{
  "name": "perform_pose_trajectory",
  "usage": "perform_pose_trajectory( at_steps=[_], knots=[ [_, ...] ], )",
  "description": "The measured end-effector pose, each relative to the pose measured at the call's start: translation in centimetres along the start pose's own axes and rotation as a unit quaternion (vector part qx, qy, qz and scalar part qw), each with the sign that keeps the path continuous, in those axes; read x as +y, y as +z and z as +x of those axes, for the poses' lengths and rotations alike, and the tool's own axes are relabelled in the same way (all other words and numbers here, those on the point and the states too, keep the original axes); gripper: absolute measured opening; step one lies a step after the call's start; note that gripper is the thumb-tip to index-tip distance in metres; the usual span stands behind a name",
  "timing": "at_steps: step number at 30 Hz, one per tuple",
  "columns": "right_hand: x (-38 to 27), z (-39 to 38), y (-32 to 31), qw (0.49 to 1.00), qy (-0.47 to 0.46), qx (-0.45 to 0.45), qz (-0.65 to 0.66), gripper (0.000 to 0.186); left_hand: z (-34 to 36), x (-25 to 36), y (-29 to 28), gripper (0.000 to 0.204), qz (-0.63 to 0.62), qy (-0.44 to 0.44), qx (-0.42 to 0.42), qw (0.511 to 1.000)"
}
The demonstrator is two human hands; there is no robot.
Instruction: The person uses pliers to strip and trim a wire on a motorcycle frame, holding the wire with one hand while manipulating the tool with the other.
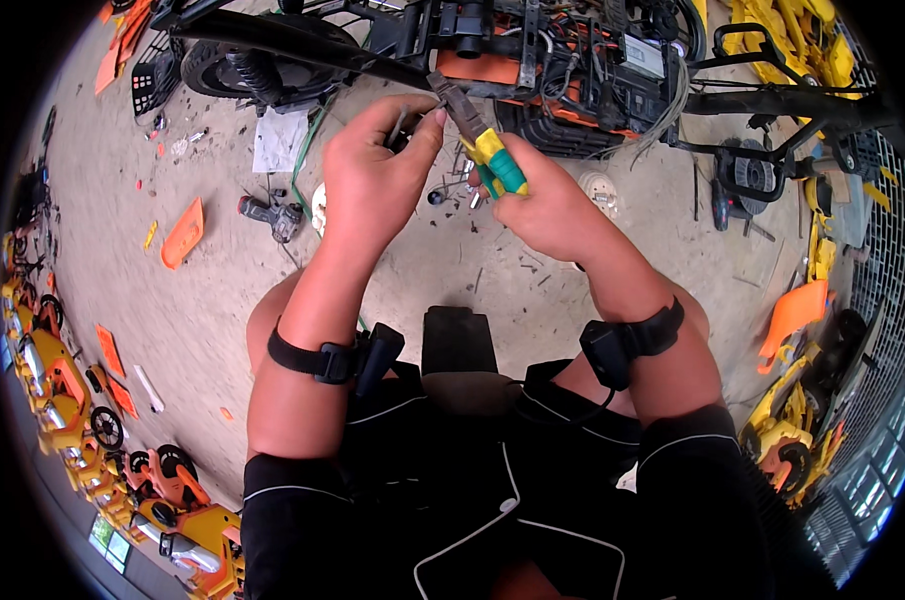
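My left hand [377,175] pinches a thin, dark piece [404,125], too small to name, its thumb and index finger close to the jaws of a pair of pliers. My right hand [542,205] grips these pliers [502,162] by their yellow and green handles, with the metal jaws angled up and left against a black frame tube [392,72]. Just beyond both hands lies a partly stripped vehicle [517,65] with wheels, orange panels, cables and black parts. Whether the jaws are closed on the dark piece I cannot tell.
A power drill [277,215], a white paper [277,140], an orange panel [182,235] and scattered small parts lie on the concrete floor [172,320]. Orange and yellow scooters [67,395] line the left side; yellow bodywork [782,45] is piled at right. A second drill [722,205] lies right.
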State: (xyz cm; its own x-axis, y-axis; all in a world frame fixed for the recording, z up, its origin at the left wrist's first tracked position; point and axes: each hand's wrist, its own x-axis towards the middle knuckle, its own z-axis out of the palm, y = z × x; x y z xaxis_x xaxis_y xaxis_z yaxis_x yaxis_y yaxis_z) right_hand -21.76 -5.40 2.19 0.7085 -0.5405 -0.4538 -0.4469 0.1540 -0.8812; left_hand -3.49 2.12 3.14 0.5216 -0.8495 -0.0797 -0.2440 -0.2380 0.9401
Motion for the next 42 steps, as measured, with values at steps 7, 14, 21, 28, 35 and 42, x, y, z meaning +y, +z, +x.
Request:
perform_pose_trajectory(
  at_steps=[7,14,21,28,35,42],
  knots=[
    [0.0,0.0,0.2,1.0,-0.002,0.008,-0.002,0.054,0.0,0.0,-0.1,0.021,0.018,0.015,0.012,1.0],
    [0.1,0.1,0.6,0.999,-0.008,0.023,-0.024,0.049,0.0,-0.3,-0.1,0.022,0.016,0.027,0.022,0.999],
    [0.2,0.0,0.5,0.999,0.0,0.018,-0.032,0.046,-0.1,-0.3,-0.2,0.02,0.105,0.055,0.038,0.992],
    [0.7,0.1,0.5,0.999,-0.014,0.024,-0.044,0.044,0.1,-0.8,-0.1,0.021,0.112,0.083,0.043,0.989],
    [-0.2,-0.2,0.4,0.996,0.012,0.029,-0.088,0.044,0.0,-0.8,-0.1,0.023,0.141,0.079,0.039,0.986],
    [0.6,0.1,0.2,0.98,-0.016,0.046,-0.193,0.053,0.1,-0.9,-0.2,0.021,0.171,0.101,0.04,0.979]
  ],
)
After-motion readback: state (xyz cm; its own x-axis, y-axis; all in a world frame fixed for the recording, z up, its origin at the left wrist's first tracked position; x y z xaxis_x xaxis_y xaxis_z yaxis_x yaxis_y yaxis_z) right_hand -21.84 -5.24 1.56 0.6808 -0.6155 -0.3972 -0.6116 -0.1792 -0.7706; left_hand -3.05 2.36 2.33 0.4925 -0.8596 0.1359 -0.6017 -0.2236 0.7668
